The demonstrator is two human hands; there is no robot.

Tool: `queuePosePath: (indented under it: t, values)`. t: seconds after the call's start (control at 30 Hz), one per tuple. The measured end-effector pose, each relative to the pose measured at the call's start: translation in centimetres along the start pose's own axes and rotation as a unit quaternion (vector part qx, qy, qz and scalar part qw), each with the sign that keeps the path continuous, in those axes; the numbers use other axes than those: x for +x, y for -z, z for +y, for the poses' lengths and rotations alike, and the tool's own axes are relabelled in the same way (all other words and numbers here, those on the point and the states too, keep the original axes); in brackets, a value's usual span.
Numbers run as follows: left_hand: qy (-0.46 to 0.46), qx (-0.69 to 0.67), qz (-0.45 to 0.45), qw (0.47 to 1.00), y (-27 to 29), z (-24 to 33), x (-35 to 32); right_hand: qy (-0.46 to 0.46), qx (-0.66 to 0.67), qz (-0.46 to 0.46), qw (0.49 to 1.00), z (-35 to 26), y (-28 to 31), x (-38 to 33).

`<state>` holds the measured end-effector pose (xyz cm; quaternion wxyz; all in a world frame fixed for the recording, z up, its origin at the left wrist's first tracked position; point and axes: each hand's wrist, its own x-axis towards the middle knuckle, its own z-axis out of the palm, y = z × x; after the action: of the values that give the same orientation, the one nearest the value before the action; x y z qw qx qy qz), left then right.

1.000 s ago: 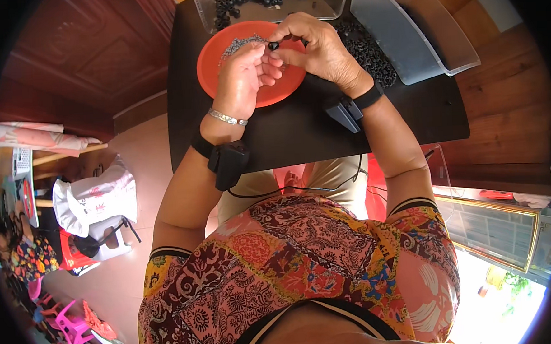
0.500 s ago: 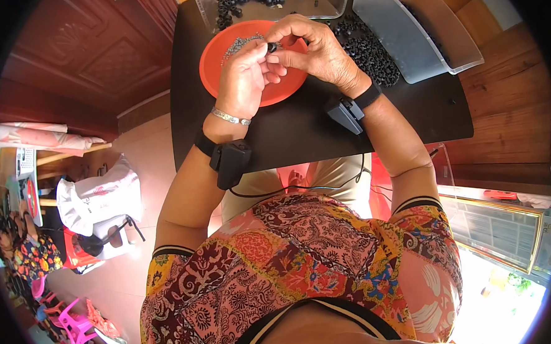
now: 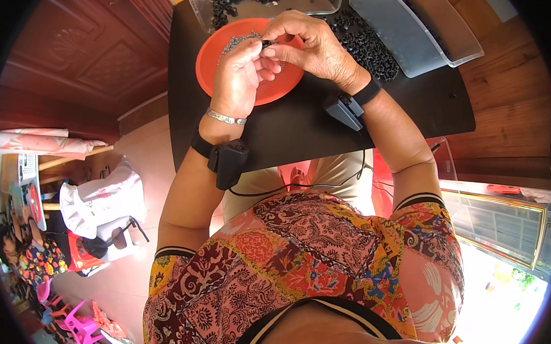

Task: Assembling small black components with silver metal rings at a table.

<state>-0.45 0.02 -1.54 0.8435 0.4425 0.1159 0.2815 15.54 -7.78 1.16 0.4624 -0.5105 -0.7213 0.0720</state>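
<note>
My left hand [image 3: 238, 77] and my right hand [image 3: 319, 48] meet above a round orange-red plate [image 3: 206, 70]. A small black part [image 3: 267, 44] is pinched between the fingertips of both hands. The fingers hide most of it, so its exact shape is unclear. Beneath my hands, small grey pieces [image 3: 234, 43] lie in a heap on the plate. To the right of my right hand, many small black parts [image 3: 372, 55] are spread on the dark table [image 3: 273, 135].
At the far edge stands a clear bin [image 3: 329, 6] with black parts in it. A translucent bin [image 3: 399, 35] is at the far right, beside the loose pile. A cable [image 3: 313, 185] runs below the table edge. A person [image 3: 37, 256] sits far left, near a white sack [image 3: 102, 200].
Both hands stay together over the plate with the small black part, with only slight finger shifts. The whole view has moved a little.
</note>
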Motion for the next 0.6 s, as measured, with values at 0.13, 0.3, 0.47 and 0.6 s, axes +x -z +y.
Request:
queuePosePath:
  t: [0.13, 0.3, 0.47, 0.6]
  values:
    - [-0.005, 0.018, -0.005, 1.000, 0.3, -0.2, 0.1, 0.021, -0.031, -0.004, 0.999, 0.1, 0.7, 0.1]
    - [0.009, 0.026, 0.017, 0.999, 0.7, 0.3, -0.1, -0.169, -0.089, 0.044, 0.981, 1.8, 4.5, 0.1]
    - [0.047, 0.032, 0.044, 0.997, 1.0, 0.0, 0.4, -0.272, -0.145, -0.070, 0.949, 5.9, 7.5, -1.7]
    - [0.061, 0.033, 0.058, 0.996, 1.3, 0.2, 0.4, -0.211, -0.184, -0.059, 0.958, 6.0, 6.3, -1.5]
